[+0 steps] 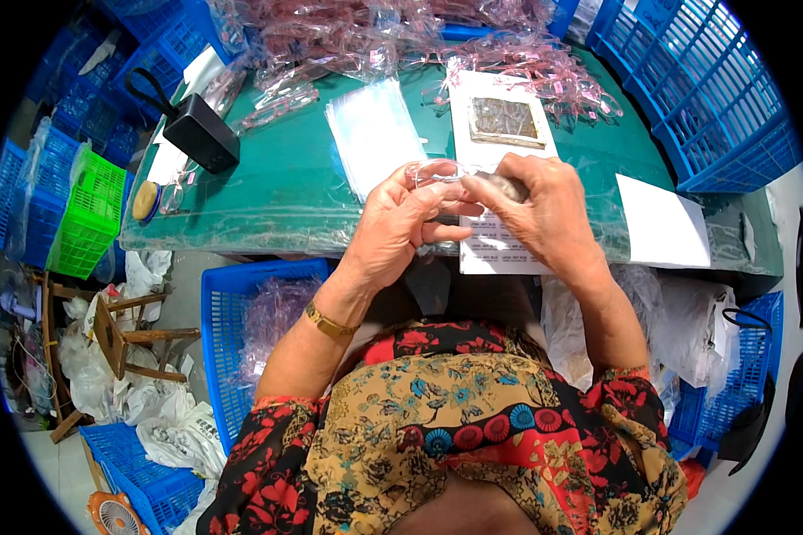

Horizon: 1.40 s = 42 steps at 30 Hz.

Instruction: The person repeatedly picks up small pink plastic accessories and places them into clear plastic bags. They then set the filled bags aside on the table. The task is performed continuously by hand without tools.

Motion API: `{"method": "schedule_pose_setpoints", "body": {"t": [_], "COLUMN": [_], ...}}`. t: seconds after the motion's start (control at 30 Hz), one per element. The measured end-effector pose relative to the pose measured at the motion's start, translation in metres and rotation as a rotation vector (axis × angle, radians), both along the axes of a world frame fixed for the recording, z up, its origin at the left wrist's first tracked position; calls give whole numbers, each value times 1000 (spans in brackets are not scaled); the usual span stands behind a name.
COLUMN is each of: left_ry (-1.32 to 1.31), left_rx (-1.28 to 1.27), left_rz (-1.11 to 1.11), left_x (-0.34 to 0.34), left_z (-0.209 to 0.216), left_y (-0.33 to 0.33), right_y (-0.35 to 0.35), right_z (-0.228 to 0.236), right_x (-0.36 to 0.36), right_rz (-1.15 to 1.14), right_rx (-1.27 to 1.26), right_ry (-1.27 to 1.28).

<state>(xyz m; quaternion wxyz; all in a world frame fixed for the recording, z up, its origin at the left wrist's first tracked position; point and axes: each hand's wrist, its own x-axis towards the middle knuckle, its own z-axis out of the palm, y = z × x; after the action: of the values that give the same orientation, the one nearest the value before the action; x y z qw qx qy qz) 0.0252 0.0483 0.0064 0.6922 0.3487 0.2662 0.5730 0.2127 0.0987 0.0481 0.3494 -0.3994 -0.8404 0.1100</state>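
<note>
Above the near edge of the green table (277, 192), a pair of clear-rimmed glasses (437, 169) is held between my two hands. My left hand (401, 209) pinches one lens side, its lower fingers partly stretched out. With thumb and fingers closed, my right hand (544, 201) grips the other side; a small greyish bit (512, 186) shows under its fingers, and I cannot make out what it is. Below and beyond my right hand lie printed white sheets (500, 254), with a framed brownish square pad (507, 120) on them. A stack of clear plastic sleeves (376, 134) lies beyond my left hand.
Heaped pink glasses in clear bags (330, 40) cover the table's far side. A black box-shaped speaker (202, 134) stands at left, near a round yellowish pad (145, 201). A blue crate (696, 80) rises at right, a white sheet (662, 223) before it. Another blue crate (227, 357) stands below the table.
</note>
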Motion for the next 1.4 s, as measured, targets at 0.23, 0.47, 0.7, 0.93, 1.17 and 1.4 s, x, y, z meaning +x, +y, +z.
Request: {"method": "schedule_pose_setpoints", "body": {"t": [0.23,0.47,0.7,0.93,1.17,1.4], "left_ry": [-50,-91,-35,-15,-5,15], "left_rx": [-24,-14,30,9,1,-4], "left_rz": [20,10,86,70,62,78], "left_x": [-8,-15,-15,-10,-11,-10], "left_z": [4,8,4,0,-2,-3], "left_y": [-1,0,-2,-1,1,2], "right_y": [14,18,14,8,10,10], "right_z": [0,-4,3,2,1,0], "right_x": [21,19,7,-9,-11,-9], "right_rz": [-48,249,-59,138,163,155], "right_rx": [-299,-752,-183,29,42,-20], "right_ry": [252,456,144,84,-36,-83]}}
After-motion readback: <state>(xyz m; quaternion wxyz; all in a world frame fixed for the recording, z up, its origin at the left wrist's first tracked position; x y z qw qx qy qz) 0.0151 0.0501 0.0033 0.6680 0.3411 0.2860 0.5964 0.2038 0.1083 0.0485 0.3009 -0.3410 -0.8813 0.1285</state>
